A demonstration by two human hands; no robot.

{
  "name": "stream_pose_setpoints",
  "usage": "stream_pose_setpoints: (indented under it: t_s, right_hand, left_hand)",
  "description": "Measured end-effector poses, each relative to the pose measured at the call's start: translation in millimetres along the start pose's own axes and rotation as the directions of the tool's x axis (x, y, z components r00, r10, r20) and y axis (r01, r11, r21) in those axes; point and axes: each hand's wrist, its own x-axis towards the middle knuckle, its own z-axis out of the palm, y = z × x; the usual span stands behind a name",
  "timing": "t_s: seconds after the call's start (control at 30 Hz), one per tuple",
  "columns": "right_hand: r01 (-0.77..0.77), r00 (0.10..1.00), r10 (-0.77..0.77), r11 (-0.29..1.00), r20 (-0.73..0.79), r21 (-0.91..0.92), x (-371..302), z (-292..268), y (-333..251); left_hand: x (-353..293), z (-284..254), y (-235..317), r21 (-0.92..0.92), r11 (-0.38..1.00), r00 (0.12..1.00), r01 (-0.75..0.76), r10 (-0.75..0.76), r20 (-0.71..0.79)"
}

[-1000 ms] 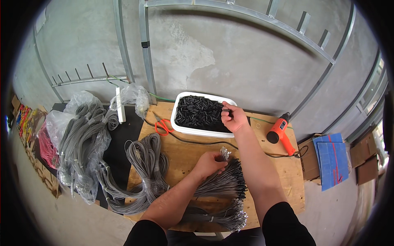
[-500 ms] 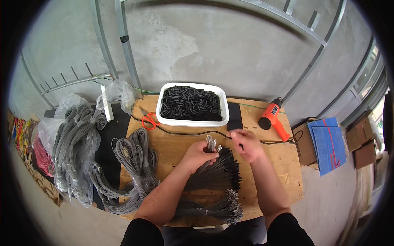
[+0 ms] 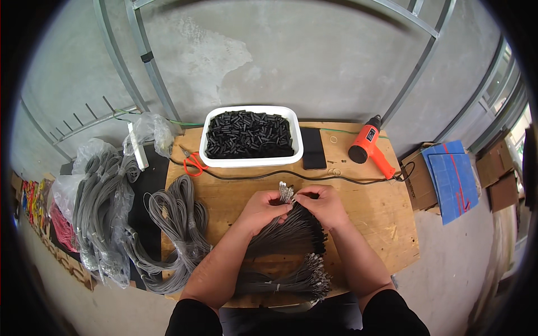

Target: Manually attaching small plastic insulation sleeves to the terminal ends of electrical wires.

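My left hand (image 3: pixel 262 213) is closed round a bunch of grey wires, whose silvery metal terminals (image 3: pixel 286 191) stick up past the thumb. Right beside them my right hand (image 3: pixel 326 207) pinches at the terminal ends; its fingertips hide whatever small thing is between them. Under both hands a fan of wires (image 3: pixel 286 238) spreads over the table, with black sleeves (image 3: pixel 320 238) at its right ends. Nearer me lies a tied bundle of grey wires (image 3: pixel 263 283) with bare metal terminals. Beyond the hands, a white tub (image 3: pixel 255 163) holds many short black tubes (image 3: pixel 249 134).
Orange-handled pliers (image 3: pixel 194 164) and a black cable (image 3: pixel 252 178) lie by the tub. An orange heat gun (image 3: pixel 367 147) rests at the right, near a dark flat slab (image 3: pixel 313 148). Coiled grey wire bundles (image 3: pixel 179 215) cover the wooden table's (image 3: pixel 381 235) left side.
My right hand has come down and left, from apart to the terminals in my left hand. The whole view has shifted slightly; the left hand keeps its hold on the wires.
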Motion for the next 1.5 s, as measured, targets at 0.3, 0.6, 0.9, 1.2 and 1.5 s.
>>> stream_pose_setpoints:
  t_s: [0.3,0.6,0.9,1.2,1.5]
  right_hand:
    - [0.182,0.981,-0.18,0.74,0.069,-0.648,52,-16,-3]
    - [0.351,0.929,-0.025,0.374,0.369,-0.858,90,-15,-4]
    - [-0.134,0.969,0.008,0.855,0.246,0.501,56,-53,0]
    - [-0.161,0.978,0.019,0.708,0.209,0.688,6,-48,20]
    - [-0.059,0.998,0.036,0.855,0.055,0.516,-2,-29,28]
  left_hand:
    - [2,-5,2,-0.057,0.998,0.983,-0.006,-0.005,-0.185]
    - [2,-8,0,-0.06,0.997,0.989,-0.038,0.029,-0.144]
    - [1,-4,1,-0.087,0.996,0.991,-0.006,-0.006,-0.136]
    - [1,3,1,-0.042,0.999,0.991,0.033,-0.038,-0.126]
    - [3,8,-2,-0.02,1.0,0.995,0.0,-0.002,-0.096]
